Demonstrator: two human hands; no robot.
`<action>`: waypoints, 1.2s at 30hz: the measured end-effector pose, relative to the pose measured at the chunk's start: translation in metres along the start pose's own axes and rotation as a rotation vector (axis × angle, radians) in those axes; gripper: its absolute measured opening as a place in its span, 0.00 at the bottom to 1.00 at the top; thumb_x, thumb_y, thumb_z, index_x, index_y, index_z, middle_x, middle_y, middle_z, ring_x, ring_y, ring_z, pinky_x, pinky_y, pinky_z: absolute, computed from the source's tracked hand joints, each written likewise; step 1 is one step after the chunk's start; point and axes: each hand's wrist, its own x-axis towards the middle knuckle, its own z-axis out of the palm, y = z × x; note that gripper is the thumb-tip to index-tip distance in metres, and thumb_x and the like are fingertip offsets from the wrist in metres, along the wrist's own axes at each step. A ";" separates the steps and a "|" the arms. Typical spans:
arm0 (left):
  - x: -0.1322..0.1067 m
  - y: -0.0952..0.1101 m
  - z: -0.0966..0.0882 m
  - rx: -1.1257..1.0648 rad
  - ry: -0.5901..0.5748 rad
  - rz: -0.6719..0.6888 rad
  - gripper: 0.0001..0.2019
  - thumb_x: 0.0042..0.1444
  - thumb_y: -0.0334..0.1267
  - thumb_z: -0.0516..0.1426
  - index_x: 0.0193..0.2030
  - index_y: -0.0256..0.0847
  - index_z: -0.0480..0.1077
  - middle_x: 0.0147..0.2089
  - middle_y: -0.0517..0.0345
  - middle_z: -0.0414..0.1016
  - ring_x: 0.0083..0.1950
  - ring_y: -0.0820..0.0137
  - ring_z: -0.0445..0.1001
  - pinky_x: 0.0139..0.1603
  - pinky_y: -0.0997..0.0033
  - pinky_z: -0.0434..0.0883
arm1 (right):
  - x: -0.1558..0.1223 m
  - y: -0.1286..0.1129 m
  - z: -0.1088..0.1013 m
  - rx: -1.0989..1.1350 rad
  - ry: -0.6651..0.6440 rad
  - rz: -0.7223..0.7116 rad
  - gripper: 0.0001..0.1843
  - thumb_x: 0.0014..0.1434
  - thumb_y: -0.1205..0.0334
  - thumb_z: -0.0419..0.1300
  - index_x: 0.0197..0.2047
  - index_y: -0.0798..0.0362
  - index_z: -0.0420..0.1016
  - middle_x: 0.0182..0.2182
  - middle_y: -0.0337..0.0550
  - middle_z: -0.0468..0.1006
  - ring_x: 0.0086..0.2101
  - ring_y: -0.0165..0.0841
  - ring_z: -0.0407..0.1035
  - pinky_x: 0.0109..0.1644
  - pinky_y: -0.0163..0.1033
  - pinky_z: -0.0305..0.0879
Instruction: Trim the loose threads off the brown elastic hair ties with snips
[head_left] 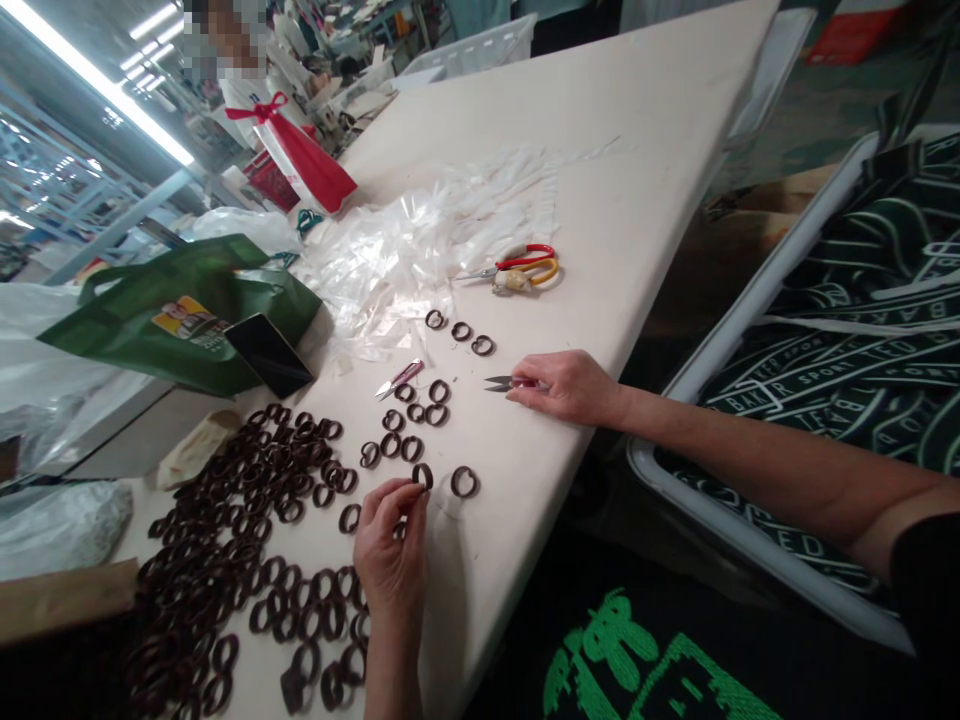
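Observation:
My left hand [391, 540] pinches a small dark brown ring [422, 476] between thumb and fingertips, held just above the table. A single loose ring [464, 483] lies to the right of it. My right hand [570, 388] is closed around small thread snips [501, 384], whose blades point left over the table. Several more brown rings [412, 449] lie loosely between my hands. A large heap of the same rings [225, 520] spreads to the left of my left hand. A second pair of snips [400, 379] with a pink handle rests beyond the loose rings.
On the pale table [637, 120] lie scissors [517, 268] with red and yellow handles and clear plastic strips [420, 240]. A green bag [180, 310] and a phone [268, 356] are at left. A bin [750, 300] of dark printed straps stands right. A person [244, 85] is beyond.

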 end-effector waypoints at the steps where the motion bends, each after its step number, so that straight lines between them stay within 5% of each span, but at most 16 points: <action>1: -0.004 0.003 0.000 -0.062 0.055 -0.002 0.04 0.54 0.38 0.64 0.37 0.46 0.80 0.44 0.55 0.75 0.42 0.68 0.75 0.44 0.71 0.72 | -0.001 -0.006 0.001 0.112 -0.035 0.045 0.19 0.63 0.49 0.56 0.32 0.57 0.74 0.25 0.39 0.72 0.26 0.28 0.63 0.32 0.33 0.55; 7: -0.022 0.022 0.005 -0.389 0.278 -0.074 0.04 0.55 0.34 0.65 0.37 0.40 0.76 0.46 0.56 0.76 0.43 0.70 0.76 0.44 0.72 0.75 | -0.010 -0.060 0.020 0.754 -0.411 0.266 0.20 0.60 0.48 0.59 0.32 0.59 0.75 0.23 0.37 0.71 0.24 0.25 0.59 0.28 0.30 0.55; 18: -0.035 0.031 0.005 -0.429 0.376 -0.083 0.05 0.53 0.35 0.66 0.36 0.40 0.75 0.48 0.57 0.77 0.46 0.69 0.78 0.44 0.72 0.76 | -0.003 -0.099 0.042 0.838 -0.479 0.121 0.17 0.61 0.51 0.61 0.31 0.58 0.74 0.23 0.34 0.68 0.25 0.23 0.59 0.29 0.29 0.55; 23: -0.040 0.026 -0.007 -0.280 0.312 -0.049 0.04 0.56 0.36 0.64 0.38 0.41 0.75 0.48 0.58 0.76 0.44 0.71 0.77 0.46 0.70 0.75 | -0.007 -0.075 0.037 0.621 -0.379 0.014 0.16 0.63 0.53 0.59 0.33 0.57 0.77 0.22 0.35 0.69 0.24 0.24 0.61 0.30 0.30 0.55; 30: -0.034 -0.010 -0.041 0.537 0.028 0.107 0.09 0.60 0.44 0.59 0.39 0.41 0.75 0.45 0.50 0.77 0.47 0.59 0.75 0.51 0.55 0.72 | -0.010 -0.004 -0.003 0.090 0.001 0.067 0.18 0.63 0.50 0.56 0.31 0.56 0.73 0.24 0.39 0.71 0.25 0.27 0.61 0.32 0.33 0.53; 36: -0.017 0.001 -0.005 0.518 -0.059 0.334 0.07 0.61 0.39 0.59 0.44 0.42 0.75 0.49 0.48 0.75 0.50 0.59 0.73 0.50 0.56 0.72 | -0.004 0.014 -0.007 -0.051 0.138 0.069 0.18 0.64 0.49 0.55 0.30 0.54 0.72 0.25 0.39 0.72 0.26 0.29 0.63 0.32 0.34 0.54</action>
